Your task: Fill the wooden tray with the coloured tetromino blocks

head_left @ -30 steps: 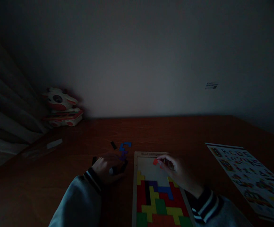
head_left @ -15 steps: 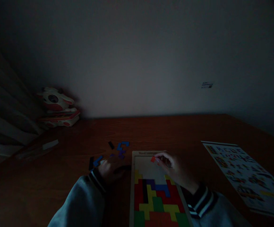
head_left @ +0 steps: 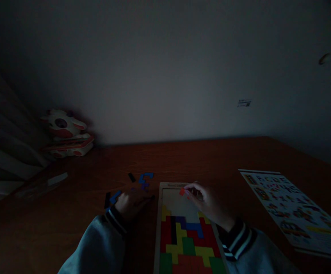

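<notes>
My right hand (head_left: 207,201) pinches a small orange-red puzzle piece (head_left: 182,191) between thumb and fingers, over the bare upper part of a wooden puzzle board (head_left: 172,199). Yellow, red, green, blue, purple and black block pieces (head_left: 188,246) fill the lower part of the board. Left of the board, my left hand (head_left: 129,203) is low over the table with its fingers curled in. Something dark (head_left: 153,197) shows at its fingertips, too dim to name. Around it lie loose pieces: blue (head_left: 115,196), black (head_left: 107,200) and purple (head_left: 145,186).
A printed sheet with coloured pictures (head_left: 293,213) lies on the wooden table (head_left: 199,160) to the right. At the back left stands a cow-shaped toy (head_left: 65,133), with a pale strip (head_left: 57,179) in front of it. A wall rises behind, and a curtain hangs left.
The view has shifted slightly. My right hand still pinches the orange-red piece, which has turned a little above the board. The dark thing at my left fingertips shows less.
</notes>
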A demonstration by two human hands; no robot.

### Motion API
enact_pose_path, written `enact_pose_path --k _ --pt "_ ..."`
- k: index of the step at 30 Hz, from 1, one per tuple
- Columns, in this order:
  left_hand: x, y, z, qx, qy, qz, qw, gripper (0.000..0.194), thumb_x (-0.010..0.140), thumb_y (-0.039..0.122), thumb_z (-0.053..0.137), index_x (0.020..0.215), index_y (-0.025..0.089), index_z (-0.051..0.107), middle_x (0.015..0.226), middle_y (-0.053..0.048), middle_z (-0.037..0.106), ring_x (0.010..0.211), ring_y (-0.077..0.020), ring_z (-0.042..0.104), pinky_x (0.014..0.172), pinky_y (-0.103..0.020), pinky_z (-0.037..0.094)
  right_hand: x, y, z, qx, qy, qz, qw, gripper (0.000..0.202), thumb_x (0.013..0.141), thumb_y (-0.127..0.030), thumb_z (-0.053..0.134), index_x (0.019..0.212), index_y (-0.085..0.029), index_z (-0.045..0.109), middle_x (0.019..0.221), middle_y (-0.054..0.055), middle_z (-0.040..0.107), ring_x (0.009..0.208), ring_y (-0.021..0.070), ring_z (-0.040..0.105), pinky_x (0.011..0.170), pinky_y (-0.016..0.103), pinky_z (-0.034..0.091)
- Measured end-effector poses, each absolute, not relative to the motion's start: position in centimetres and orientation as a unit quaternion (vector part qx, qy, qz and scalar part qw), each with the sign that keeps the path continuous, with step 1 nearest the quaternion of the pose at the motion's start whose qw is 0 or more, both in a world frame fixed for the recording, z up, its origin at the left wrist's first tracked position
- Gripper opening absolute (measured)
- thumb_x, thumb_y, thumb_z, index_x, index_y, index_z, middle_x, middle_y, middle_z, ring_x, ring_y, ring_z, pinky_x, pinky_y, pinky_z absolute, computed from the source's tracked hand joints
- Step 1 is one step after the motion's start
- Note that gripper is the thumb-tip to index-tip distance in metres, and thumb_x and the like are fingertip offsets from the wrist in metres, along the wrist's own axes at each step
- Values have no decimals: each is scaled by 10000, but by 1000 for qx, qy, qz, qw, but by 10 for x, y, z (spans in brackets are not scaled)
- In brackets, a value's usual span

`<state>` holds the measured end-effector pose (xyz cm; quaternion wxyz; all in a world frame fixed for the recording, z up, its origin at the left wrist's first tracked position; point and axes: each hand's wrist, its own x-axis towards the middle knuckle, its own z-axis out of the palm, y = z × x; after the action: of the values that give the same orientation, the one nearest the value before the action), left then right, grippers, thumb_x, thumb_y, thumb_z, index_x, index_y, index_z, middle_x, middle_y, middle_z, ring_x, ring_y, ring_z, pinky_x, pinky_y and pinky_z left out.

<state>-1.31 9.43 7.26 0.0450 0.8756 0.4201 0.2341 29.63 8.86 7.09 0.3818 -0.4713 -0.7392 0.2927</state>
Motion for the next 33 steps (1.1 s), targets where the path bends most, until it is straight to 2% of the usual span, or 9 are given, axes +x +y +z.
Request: enact_pose_path --k 6,12,19,24,29,33 --pt "-20 97 70 866 426 248 83 210 851 258 594 1027 275 706 1009 -12 741 883 -180 707 777 -301 583 295 88 72 -471 -740 288 384 177 906 -324 517 961 -231 657 856 24 688 769 154 636 701 269 502" --pt "1 88 70 851 414 312 82 149 860 319 615 944 252 719 896 -9 752 795 -163 710 701 -248 581 295 88 74 -475 -745 276 378 167 893 -313 528 946 -232 663 860 26 688 782 156 638 714 272 504" --pt "-4 90 72 846 443 292 55 202 865 400 599 868 245 728 820 -4 749 701 -156 700 636 -248 566 294 86 75 -479 -746 278 371 190 904 -329 516 980 -236 663 855 21 689 769 155 640 698 268 502" --pt "-24 98 74 836 465 285 56 217 870 415 592 889 239 719 909 -15 749 804 -177 701 726 -288 567 295 86 75 -476 -747 279 371 181 902 -333 519 956 -233 660 834 20 680 754 158 630 686 271 495" --pt "-39 105 72 848 470 243 -15 209 882 362 584 1029 266 696 1075 -34 717 1002 -223 650 907 -394 499 294 87 72 -472 -745 285 376 196 918 -357 496 959 -240 647 846 26 675 767 159 624 693 271 497" --pt "-42 108 68 847 492 200 -21 268 905 354 545 1137 272 650 1161 -42 686 1036 -238 632 926 -424 481 293 88 73 -476 -746 277 375 201 907 -364 504 938 -232 653 833 26 670 760 163 622 695 275 494"
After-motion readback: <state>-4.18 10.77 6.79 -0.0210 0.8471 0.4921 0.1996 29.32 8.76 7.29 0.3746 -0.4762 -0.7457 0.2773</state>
